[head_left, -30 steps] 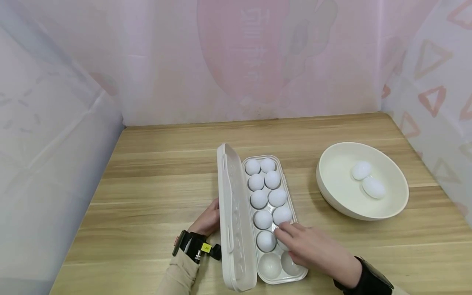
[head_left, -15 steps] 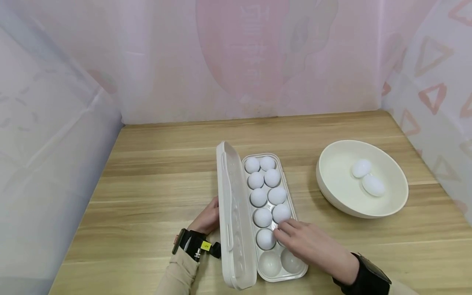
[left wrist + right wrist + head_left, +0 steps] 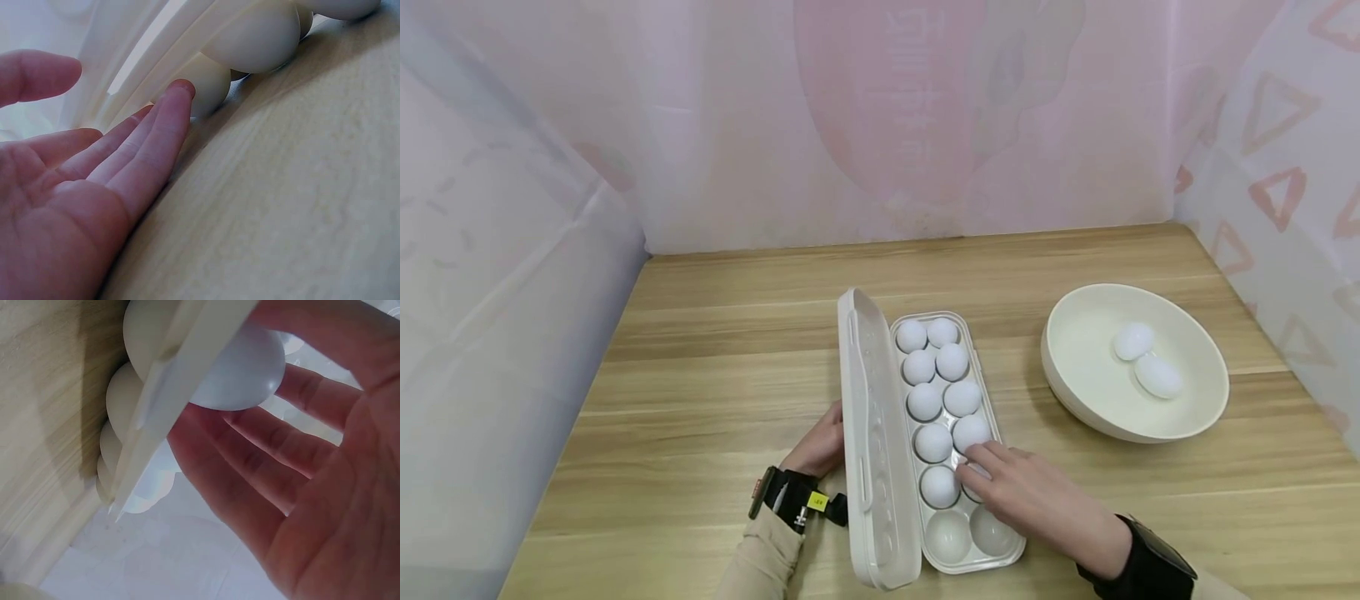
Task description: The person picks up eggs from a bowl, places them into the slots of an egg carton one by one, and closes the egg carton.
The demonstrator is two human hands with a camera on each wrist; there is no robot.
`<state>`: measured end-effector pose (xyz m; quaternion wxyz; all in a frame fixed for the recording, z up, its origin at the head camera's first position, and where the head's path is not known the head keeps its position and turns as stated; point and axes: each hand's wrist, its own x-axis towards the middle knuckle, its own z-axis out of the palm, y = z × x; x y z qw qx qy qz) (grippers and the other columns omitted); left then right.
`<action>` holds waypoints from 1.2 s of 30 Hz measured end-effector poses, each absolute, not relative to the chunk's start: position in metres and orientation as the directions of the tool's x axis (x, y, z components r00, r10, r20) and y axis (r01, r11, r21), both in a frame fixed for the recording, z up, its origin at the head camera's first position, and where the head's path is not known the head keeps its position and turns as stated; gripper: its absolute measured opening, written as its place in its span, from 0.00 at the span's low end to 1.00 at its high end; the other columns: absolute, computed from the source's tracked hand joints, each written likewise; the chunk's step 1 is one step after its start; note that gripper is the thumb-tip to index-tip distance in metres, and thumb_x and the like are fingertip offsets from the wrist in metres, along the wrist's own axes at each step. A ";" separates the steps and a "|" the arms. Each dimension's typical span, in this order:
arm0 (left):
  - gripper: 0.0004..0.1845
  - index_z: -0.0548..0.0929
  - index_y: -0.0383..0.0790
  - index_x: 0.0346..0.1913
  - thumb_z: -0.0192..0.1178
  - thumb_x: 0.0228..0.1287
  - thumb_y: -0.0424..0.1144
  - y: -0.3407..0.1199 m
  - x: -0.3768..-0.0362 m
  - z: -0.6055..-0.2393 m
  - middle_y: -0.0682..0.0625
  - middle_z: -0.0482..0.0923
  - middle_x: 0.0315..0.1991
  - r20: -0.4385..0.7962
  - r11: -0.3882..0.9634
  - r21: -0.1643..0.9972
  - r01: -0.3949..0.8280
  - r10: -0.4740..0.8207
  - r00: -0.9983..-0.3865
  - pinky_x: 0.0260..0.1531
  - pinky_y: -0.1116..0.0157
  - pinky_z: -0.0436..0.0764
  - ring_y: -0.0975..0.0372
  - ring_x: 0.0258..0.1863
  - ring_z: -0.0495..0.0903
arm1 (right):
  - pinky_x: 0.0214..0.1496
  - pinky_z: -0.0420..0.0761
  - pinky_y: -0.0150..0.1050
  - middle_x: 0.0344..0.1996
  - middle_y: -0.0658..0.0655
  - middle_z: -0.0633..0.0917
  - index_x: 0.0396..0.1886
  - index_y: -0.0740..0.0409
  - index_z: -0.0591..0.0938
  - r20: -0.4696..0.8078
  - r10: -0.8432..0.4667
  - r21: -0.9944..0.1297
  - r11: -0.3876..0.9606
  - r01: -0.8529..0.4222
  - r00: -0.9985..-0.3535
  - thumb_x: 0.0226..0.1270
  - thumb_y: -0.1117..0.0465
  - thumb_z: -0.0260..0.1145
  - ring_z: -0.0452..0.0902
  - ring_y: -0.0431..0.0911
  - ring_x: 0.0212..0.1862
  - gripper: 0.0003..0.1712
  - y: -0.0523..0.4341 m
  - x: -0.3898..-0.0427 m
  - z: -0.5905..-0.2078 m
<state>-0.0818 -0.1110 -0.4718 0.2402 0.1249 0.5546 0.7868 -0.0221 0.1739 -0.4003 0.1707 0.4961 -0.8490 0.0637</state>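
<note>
A white egg carton [image 3: 957,565] lies open on the wooden table [image 3: 715,375], its lid [image 3: 872,467] standing up on the left side. Several white eggs [image 3: 934,442] fill its far cells, and the two nearest cells [image 3: 947,533] hold nothing. My right hand [image 3: 1000,479] reaches over the right column and holds an egg [image 3: 240,369] between thumb and fingers [image 3: 250,456] as it sits low in its cell. My left hand [image 3: 823,442] is behind the lid. Its straight fingers [image 3: 156,137] touch the lid's outer side.
A cream bowl [image 3: 1075,400] stands to the right of the carton with two white eggs [image 3: 1157,375] in it. Pale curtain walls [image 3: 535,250] close in the table at the left, back and right.
My right hand's fingertips have crept slightly away from me over the egg. The left hand and carton have stayed put.
</note>
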 end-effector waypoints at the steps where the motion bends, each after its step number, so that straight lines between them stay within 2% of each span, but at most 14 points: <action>1: 0.13 0.75 0.47 0.50 0.46 0.71 0.29 -0.111 -0.082 -0.472 0.53 0.73 0.42 -0.069 -0.268 0.934 -0.238 0.515 -0.854 0.49 0.65 0.72 0.63 0.45 0.72 | 0.23 0.74 0.36 0.35 0.53 0.74 0.36 0.57 0.75 0.347 -0.822 0.059 0.500 -0.864 -0.452 0.55 0.68 0.49 0.73 0.45 0.33 0.11 0.175 -0.022 -0.400; 9: 0.13 0.73 0.45 0.52 0.45 0.72 0.29 -0.113 -0.083 -0.476 0.52 0.70 0.42 -0.066 -0.253 0.941 -0.224 0.512 -0.856 0.49 0.66 0.71 0.62 0.46 0.70 | 0.33 0.77 0.39 0.36 0.52 0.76 0.39 0.56 0.76 0.332 -0.821 0.061 0.510 -0.858 -0.464 0.41 0.65 0.69 0.75 0.47 0.38 0.21 0.185 -0.025 -0.397; 17: 0.12 0.72 0.44 0.53 0.46 0.72 0.30 -0.113 -0.082 -0.475 0.51 0.69 0.43 -0.078 -0.254 0.938 -0.237 0.511 -0.856 0.50 0.65 0.70 0.62 0.47 0.69 | 0.39 0.79 0.43 0.38 0.53 0.78 0.42 0.57 0.77 0.308 -0.811 0.035 0.532 -0.846 -0.498 0.42 0.62 0.73 0.77 0.49 0.41 0.24 0.197 -0.029 -0.384; 25: 0.12 0.71 0.45 0.56 0.47 0.73 0.32 -0.115 -0.081 -0.475 0.52 0.70 0.45 -0.057 -0.270 0.935 -0.231 0.526 -0.849 0.49 0.66 0.70 0.63 0.47 0.69 | 0.35 0.79 0.44 0.35 0.56 0.80 0.45 0.62 0.79 0.329 -0.767 0.050 0.597 -0.801 -0.551 0.45 0.63 0.73 0.78 0.50 0.36 0.24 0.219 -0.047 -0.363; 26: 0.12 0.71 0.45 0.55 0.47 0.73 0.32 -0.115 -0.081 -0.475 0.52 0.70 0.44 -0.053 -0.271 0.935 -0.227 0.527 -0.848 0.49 0.66 0.70 0.63 0.46 0.70 | 0.35 0.79 0.44 0.35 0.57 0.80 0.46 0.62 0.79 0.331 -0.764 0.052 0.601 -0.797 -0.554 0.45 0.63 0.73 0.78 0.51 0.36 0.24 0.222 -0.050 -0.360; 29: 0.12 0.72 0.44 0.54 0.46 0.73 0.30 -0.114 -0.082 -0.476 0.52 0.71 0.42 -0.052 -0.278 0.933 -0.230 0.527 -0.848 0.48 0.66 0.71 0.63 0.45 0.70 | 0.34 0.78 0.45 0.36 0.58 0.79 0.47 0.64 0.78 0.349 -0.751 0.058 0.614 -0.787 -0.560 0.68 0.57 0.58 0.78 0.52 0.35 0.16 0.230 -0.056 -0.354; 31: 0.12 0.72 0.44 0.53 0.46 0.72 0.30 -0.114 -0.082 -0.475 0.52 0.71 0.42 -0.055 -0.280 0.931 -0.234 0.527 -0.848 0.48 0.66 0.71 0.63 0.44 0.70 | 0.32 0.77 0.45 0.34 0.58 0.79 0.46 0.65 0.78 0.368 -0.740 0.057 0.622 -0.781 -0.563 0.77 0.52 0.44 0.77 0.52 0.33 0.22 0.234 -0.060 -0.350; 33: 0.12 0.72 0.43 0.53 0.46 0.72 0.30 -0.113 -0.082 -0.474 0.51 0.71 0.41 -0.059 -0.283 0.929 -0.240 0.527 -0.848 0.48 0.66 0.71 0.62 0.44 0.70 | 0.31 0.76 0.44 0.32 0.57 0.78 0.44 0.64 0.78 0.382 -0.726 0.053 0.635 -0.771 -0.572 0.78 0.47 0.29 0.76 0.52 0.31 0.34 0.237 -0.064 -0.348; 35: 0.12 0.72 0.44 0.54 0.46 0.72 0.30 -0.113 -0.082 -0.474 0.52 0.70 0.42 -0.056 -0.279 0.931 -0.236 0.529 -0.847 0.48 0.66 0.71 0.63 0.45 0.70 | 0.31 0.76 0.45 0.31 0.57 0.77 0.42 0.63 0.77 0.382 -0.715 0.039 0.646 -0.763 -0.586 0.78 0.50 0.45 0.76 0.52 0.31 0.22 0.241 -0.066 -0.346; 36: 0.12 0.72 0.44 0.54 0.46 0.72 0.30 -0.113 -0.082 -0.473 0.52 0.70 0.42 -0.054 -0.278 0.932 -0.233 0.530 -0.846 0.48 0.66 0.70 0.63 0.45 0.70 | 0.31 0.76 0.45 0.31 0.57 0.78 0.41 0.63 0.77 0.376 -0.710 0.034 0.652 -0.757 -0.595 0.75 0.52 0.53 0.76 0.52 0.31 0.17 0.242 -0.068 -0.344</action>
